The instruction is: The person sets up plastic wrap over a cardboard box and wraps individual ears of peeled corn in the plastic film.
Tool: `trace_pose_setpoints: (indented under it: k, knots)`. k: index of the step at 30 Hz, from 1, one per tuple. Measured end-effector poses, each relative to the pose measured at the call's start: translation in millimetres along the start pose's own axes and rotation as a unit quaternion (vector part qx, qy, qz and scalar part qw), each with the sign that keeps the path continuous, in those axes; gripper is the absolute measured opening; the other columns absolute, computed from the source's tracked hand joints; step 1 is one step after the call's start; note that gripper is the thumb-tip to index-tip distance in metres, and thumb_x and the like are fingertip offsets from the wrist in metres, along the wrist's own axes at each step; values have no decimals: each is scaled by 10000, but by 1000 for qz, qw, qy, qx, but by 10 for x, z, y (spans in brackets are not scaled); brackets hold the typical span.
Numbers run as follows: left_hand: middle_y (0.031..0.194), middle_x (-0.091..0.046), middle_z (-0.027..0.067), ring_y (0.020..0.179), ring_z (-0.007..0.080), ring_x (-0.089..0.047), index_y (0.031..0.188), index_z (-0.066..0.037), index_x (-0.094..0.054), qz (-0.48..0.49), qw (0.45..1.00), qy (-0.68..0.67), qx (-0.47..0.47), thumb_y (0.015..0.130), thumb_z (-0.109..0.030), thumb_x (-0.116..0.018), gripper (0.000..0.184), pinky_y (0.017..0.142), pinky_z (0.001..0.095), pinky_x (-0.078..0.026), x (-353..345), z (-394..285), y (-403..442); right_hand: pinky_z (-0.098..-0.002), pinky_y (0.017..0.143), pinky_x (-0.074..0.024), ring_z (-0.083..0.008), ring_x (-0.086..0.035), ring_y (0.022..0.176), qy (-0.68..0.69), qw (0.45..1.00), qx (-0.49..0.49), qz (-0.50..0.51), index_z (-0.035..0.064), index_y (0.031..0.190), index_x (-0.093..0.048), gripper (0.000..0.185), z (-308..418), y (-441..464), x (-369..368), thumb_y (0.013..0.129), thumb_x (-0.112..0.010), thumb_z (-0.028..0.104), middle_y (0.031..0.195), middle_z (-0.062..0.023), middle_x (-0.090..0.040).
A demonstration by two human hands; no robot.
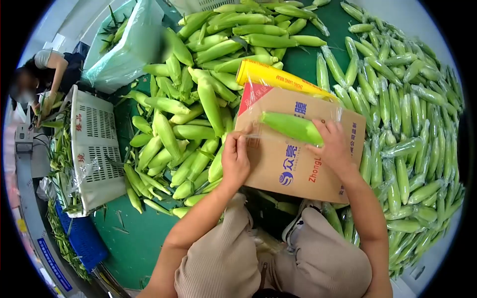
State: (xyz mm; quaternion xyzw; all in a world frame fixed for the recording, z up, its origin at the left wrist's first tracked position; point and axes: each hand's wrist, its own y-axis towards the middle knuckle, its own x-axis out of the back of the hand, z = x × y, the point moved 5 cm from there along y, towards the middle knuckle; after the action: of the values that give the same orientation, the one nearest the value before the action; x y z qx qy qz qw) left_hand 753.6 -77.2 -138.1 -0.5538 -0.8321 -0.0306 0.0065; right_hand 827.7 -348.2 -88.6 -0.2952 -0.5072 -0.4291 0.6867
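Note:
My right hand grips the thick end of a green ear of corn, its husk on, lying slanted over a brown cardboard box. At the box's left edge my left hand is closed in a pinch on a thin, shiny edge of clear plastic wrap. The box has blue and red print and rests in front of my knees. Behind it lies a yellow roll of wrap with red lettering.
Unwrapped corn ears are heaped left and behind the box. Plastic-wrapped ears fill the right side. At left stand a white crate, a blue basket and a plastic-lined bin. Another person bends over husks there.

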Motion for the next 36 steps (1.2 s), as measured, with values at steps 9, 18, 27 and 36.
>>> trace_pose_setpoints:
  k: [9,18,27,36]
  knots:
    - [1300,-621,218,1234,395,-602,1188,-13,-598,153,859,281,-400,864,-117,-717,361,1056,499,-495,-284,-163,-482,-516,963,-487,-443,-582,1097,113,983,79,117,50,1321,-594,801,292,-316,-131,659,-898,382,1188,-225,-619]
    - [1394,-567,197,1333,354,-512,1402,26,-502,221,841,399,-292,976,-385,-631,606,1154,471,-369,-531,-428,-287,-516,1004,-461,-469,-548,1155,147,987,-49,31,-40,1315,-533,841,-186,-169,-356,685,-900,380,1288,-281,-553]
    - [1475,-510,195,1407,354,-419,1220,-54,-682,148,842,414,-314,972,-349,-576,400,1124,519,-362,-1107,-533,648,-552,1043,-391,-441,-483,1207,-33,999,28,-18,-13,1294,-515,844,42,109,-90,613,-935,254,1290,-212,-531]
    - [1346,-600,183,1260,299,-575,1366,-81,-578,405,762,483,-147,890,-238,-609,502,1085,511,-409,-1418,-751,922,-481,980,-452,-402,-532,1121,6,990,133,-43,18,1200,-579,794,-80,484,-19,570,-956,321,1178,-203,-571]
